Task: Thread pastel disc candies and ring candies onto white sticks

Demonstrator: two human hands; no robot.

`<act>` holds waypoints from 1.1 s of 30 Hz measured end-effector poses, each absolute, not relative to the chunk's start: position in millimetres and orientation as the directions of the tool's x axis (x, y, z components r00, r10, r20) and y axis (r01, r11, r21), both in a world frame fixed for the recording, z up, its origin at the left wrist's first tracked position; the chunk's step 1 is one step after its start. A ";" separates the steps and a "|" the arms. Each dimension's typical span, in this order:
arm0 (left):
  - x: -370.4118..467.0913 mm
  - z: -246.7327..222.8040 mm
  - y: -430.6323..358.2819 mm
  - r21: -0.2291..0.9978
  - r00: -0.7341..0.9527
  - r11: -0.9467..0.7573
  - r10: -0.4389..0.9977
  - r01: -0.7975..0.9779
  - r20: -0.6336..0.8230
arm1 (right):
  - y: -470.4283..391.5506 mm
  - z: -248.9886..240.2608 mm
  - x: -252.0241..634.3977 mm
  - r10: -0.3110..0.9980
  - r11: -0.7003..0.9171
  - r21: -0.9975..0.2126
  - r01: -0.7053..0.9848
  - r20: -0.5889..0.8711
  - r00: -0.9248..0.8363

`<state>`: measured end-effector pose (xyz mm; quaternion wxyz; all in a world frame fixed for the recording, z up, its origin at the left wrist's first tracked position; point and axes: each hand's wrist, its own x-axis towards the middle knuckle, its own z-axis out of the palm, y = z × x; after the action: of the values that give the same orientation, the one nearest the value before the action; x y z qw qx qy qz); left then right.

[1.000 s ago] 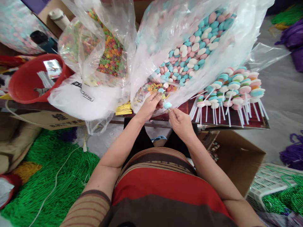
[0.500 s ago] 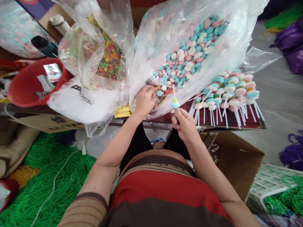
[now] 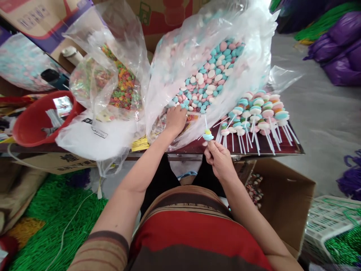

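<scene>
My right hand (image 3: pixel 218 156) is closed in a pinch on a candy skewer (image 3: pixel 208 136), with pale blue and yellow pieces threaded on a thin white stick that points up. My left hand (image 3: pixel 176 119) reaches into the mouth of a large clear plastic bag (image 3: pixel 163 82), its fingers spread at the near edge of pink, white and blue candies (image 3: pixel 210 77). Its fingertips are partly hidden among them. Beneath my left hand, small ring-shaped coloured pieces show through the plastic. Several finished-looking candy skewers (image 3: pixel 255 113) lie piled at the table's right end, sticks toward me.
Left of the big bag stands a clear bag of small coloured rings (image 3: pixel 124 88). A red basin (image 3: pixel 28 130) and a white plastic bag (image 3: pixel 84 135) sit farther left. Yellow strips (image 3: pixel 140 144) lie at the table edge. An open cardboard box (image 3: pixel 284 199) stands below right.
My left hand has moved from the small ring pieces up to the pink, white and blue candies. My right hand still holds the skewer. The view has shifted slightly.
</scene>
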<state>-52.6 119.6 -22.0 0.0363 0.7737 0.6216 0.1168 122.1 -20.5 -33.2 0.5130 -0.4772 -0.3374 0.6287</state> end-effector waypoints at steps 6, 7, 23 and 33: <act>-46.4 -18.8 115.0 0.149 0.160 -0.174 0.982 0.973 0.100 | -23.4 -33.9 116.1 0.968 -0.246 -0.914 -0.322 -0.246 -0.041; -44.7 -18.3 117.0 0.136 0.137 -0.148 0.987 0.980 0.089 | -23.8 -33.7 115.7 0.969 -0.245 -0.915 -0.320 -0.245 -0.042; -69.6 -16.5 129.0 0.666 -0.013 -0.119 0.982 0.737 0.190 | -26.2 -34.4 116.6 0.967 -0.245 -0.910 -0.334 -0.255 -0.014; -88.0 -29.8 106.0 0.450 0.156 -0.185 0.982 0.874 0.101 | -27.4 -38.9 113.1 0.967 -0.247 -0.912 -0.327 -0.255 -0.018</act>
<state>-88.0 106.0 -29.8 0.1445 0.7465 0.6216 0.1883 113.1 -27.4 -38.9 0.5139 -0.4764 -0.3356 0.6296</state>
